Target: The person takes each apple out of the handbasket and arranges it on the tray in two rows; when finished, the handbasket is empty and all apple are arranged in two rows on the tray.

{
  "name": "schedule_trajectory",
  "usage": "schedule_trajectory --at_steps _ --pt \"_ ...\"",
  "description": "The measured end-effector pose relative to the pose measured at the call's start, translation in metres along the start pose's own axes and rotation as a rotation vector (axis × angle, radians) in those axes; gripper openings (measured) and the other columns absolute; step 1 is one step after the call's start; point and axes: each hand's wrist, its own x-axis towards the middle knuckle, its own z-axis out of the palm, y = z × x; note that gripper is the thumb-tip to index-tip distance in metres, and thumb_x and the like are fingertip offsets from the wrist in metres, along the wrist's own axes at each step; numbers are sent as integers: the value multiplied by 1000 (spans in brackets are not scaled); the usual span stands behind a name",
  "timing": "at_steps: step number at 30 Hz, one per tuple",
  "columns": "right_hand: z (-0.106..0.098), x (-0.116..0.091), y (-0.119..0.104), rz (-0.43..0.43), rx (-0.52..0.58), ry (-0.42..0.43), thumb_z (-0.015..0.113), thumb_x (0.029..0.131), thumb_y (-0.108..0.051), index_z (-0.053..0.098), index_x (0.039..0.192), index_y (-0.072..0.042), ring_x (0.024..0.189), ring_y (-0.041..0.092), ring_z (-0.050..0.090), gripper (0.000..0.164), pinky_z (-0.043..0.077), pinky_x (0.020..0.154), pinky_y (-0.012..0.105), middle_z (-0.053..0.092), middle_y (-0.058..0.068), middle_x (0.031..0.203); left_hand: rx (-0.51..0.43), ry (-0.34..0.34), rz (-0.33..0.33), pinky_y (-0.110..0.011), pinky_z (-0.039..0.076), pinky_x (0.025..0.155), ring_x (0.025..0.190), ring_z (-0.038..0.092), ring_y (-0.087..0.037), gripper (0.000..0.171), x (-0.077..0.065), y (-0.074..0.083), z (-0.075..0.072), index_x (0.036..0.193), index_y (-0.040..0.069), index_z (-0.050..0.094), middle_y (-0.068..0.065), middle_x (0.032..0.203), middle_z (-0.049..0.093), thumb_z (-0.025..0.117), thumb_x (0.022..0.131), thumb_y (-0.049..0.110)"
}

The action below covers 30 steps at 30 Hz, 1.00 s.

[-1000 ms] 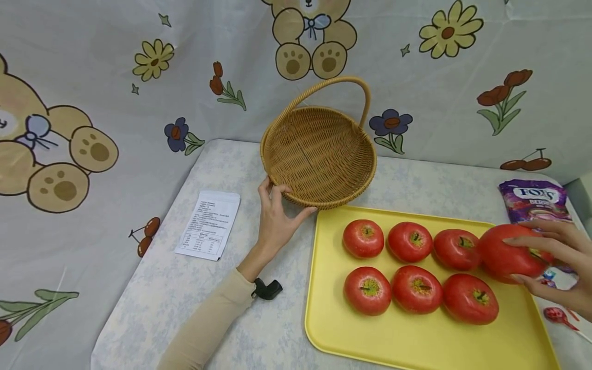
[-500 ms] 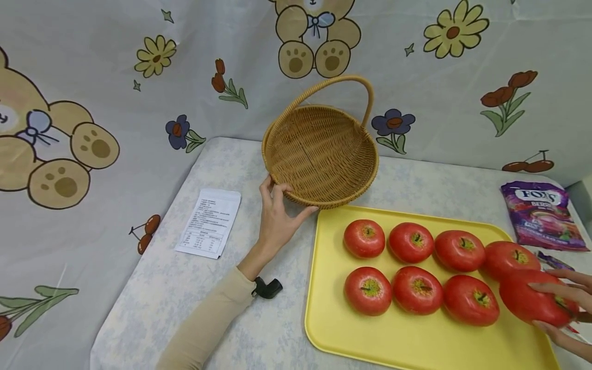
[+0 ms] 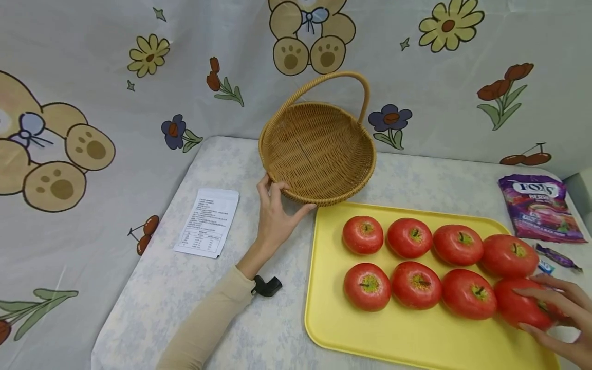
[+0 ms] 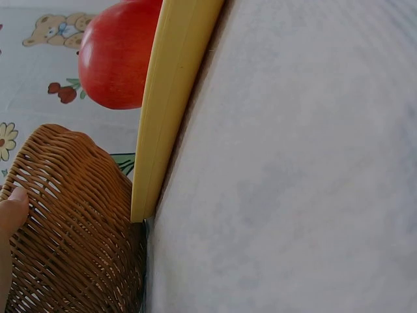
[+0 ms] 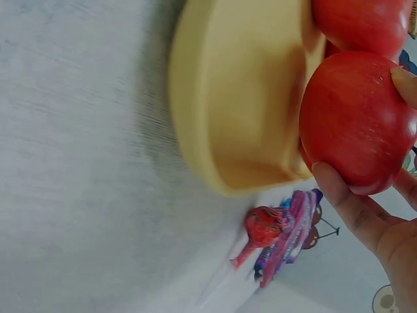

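A wicker basket [image 3: 319, 154] with an arched handle leans back at the far side of the table. My left hand [image 3: 277, 218] holds its near rim, fingers over the edge and thumb below. In the left wrist view, the fingers overlap the woven side of the basket [image 4: 71, 222]. On a yellow tray [image 3: 393, 339], several red apples [image 3: 370, 288] sit in two rows, stems up. My right hand [image 3: 564, 308] grips another apple [image 3: 520, 303] at the right end of the near row. The right wrist view shows thumb and fingers around this apple [image 5: 355, 124].
A purple candy bag [image 3: 541, 208] lies behind the tray's right corner, with a small wrapped candy [image 3: 559, 257] in front of it. A red-wrapped lollipop [image 5: 264, 225] rests beside the tray. To the left lies a white printed packet [image 3: 208, 223]. A patterned cloth hangs behind the table.
My right hand has carried an apple down to the right end of the near row; another apple now rests at the right end of the far row. The left hand stays on the basket.
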Motion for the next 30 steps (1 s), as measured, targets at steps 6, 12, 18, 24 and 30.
schedule_trajectory --at_steps 6,12,18,24,30 --pt "2 2 -7 30 -11 -34 94 53 -1 58 118 6 92 46 40 75 41 50 12 35 36 124 8 10 -1 -46 50 96 136 37 -41 69 1 0 0 115 7 43 -29 144 22 83 75 46" --pt "4 -1 -7 39 -32 -51 94 52 -1 60 115 3 92 47 41 72 39 50 12 34 35 125 7 6 1 -46 51 94 136 37 -41 66 2 1 -1 112 8 43 -28 145 22 83 76 46" --pt "8 -4 -6 31 -28 -58 93 51 1 61 117 -1 95 48 40 73 39 52 12 34 34 128 10 2 2 -47 50 96 137 36 -41 66 1 0 -3 111 8 43 -28 145 22 83 75 46" --pt "7 -4 -10 47 -50 -65 93 54 -3 61 122 -3 98 49 36 75 38 53 11 34 34 130 12 -3 8 -47 51 94 138 36 -41 65 2 1 -3 111 8 42 -29 145 22 82 77 47" --pt "7 -5 -12 38 -69 -81 92 54 -2 59 125 -3 101 50 34 78 38 53 11 33 34 130 11 -3 1 -47 51 94 139 34 -39 65 2 1 -2 111 9 42 -28 146 21 82 76 47"
